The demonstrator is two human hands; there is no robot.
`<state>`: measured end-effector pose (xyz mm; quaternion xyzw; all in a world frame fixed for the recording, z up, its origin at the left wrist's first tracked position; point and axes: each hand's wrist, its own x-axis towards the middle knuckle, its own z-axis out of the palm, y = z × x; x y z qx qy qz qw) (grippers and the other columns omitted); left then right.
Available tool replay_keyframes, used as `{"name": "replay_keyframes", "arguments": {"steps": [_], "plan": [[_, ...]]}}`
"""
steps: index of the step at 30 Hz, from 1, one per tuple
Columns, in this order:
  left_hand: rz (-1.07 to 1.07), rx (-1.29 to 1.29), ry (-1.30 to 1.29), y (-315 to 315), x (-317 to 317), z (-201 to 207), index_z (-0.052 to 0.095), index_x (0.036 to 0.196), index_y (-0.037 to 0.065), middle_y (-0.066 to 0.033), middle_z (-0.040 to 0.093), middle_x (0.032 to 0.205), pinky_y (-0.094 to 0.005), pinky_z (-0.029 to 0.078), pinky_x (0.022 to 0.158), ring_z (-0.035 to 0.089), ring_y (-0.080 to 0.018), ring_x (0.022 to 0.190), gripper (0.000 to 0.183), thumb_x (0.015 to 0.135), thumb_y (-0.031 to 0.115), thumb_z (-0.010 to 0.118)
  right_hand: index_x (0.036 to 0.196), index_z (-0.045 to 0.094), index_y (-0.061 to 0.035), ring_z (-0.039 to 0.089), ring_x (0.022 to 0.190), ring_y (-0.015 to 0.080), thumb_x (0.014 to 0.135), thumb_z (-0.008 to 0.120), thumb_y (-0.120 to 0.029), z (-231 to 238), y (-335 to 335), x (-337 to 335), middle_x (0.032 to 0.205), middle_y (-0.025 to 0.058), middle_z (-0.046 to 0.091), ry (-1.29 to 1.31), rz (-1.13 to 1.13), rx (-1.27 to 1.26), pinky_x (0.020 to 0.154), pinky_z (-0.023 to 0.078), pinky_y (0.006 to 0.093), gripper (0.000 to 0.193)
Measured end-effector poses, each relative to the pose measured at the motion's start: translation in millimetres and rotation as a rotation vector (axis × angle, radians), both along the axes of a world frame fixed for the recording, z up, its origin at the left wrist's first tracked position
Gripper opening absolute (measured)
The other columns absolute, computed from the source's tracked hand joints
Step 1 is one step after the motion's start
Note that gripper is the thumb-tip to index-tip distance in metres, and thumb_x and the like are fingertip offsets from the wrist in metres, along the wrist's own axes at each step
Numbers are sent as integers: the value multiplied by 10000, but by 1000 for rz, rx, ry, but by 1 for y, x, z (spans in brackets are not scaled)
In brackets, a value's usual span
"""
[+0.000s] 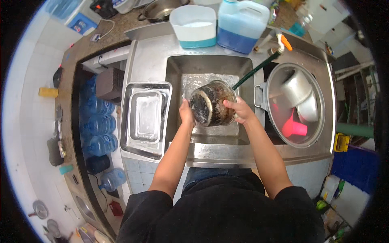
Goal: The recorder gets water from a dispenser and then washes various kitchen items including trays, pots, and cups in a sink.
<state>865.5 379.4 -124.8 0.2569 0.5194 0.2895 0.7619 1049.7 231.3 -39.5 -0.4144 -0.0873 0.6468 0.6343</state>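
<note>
Fingers (229,104) of the right hand (242,110) grasp a soot-blackened metal pot (218,101) near its rim, thumb laid on the outer wall, while those of the left hand (186,114) hold it by the base edge, mostly hidden behind it. The pot is tipped on its side, scorched base facing left, held over the steel sink (173,79), whose floor glistens wet. A green hose (256,73) runs down from an orange-handled tap (285,42) to just beside the rim. Left of the sink on the steel bench (148,50), a small tray (145,117) lies inside a larger tray (126,131). To the right, a big round basin (314,127) contains metal vessels (297,90) and a pink scoop (295,127). Behind stand a blue-filled jug (239,34) and an open white container (193,28).
</note>
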Motion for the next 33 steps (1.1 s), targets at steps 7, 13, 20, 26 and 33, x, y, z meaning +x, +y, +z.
{"name": "replay_keyframes", "arguments": {"steps": [7,13,20,26,33], "plan": [[-439,24,-15,-48,-4,86,116,1495,256,-179,353,1438,-534,563,695,511,-387,1174,872,857,447,679,1063,593,-2,588,1045,380,857,544,-307,0,30,-69,1098,208,622,-1403,487,183,880,438,500,372],[-402,-176,-177,-28,-43,66,194,1442,314,-160,469,1216,-435,616,596,617,-287,890,888,678,-52,461,1171,576,7,564,1058,362,883,478,-320,7,40,-51,1173,223,565,-1702,1166,-176,923,347,628,447],[-428,-72,-68,-32,-28,97,116,1492,242,-155,511,1108,-357,596,506,608,-208,643,976,653,-124,454,1150,510,10,539,1081,450,857,456,-30,-44,115,-98,1097,281,583,-1416,-69,-349,881,442,468,301],[-320,-45,-14,22,-92,123,415,1342,67,-109,575,914,-358,547,505,601,-217,708,736,620,-70,464,1119,542,-64,584,1004,364,841,507,-53,59,92,-85,1053,215,594,-1243,976,388,880,440,440,281],[-14,122,230,57,-183,150,491,1247,-19,-167,577,1209,-508,547,843,594,-322,1078,386,876,86,493,1128,546,-76,575,1040,358,779,702,-193,133,14,-49,1060,174,577,-1337,105,203,882,470,425,400]]}}
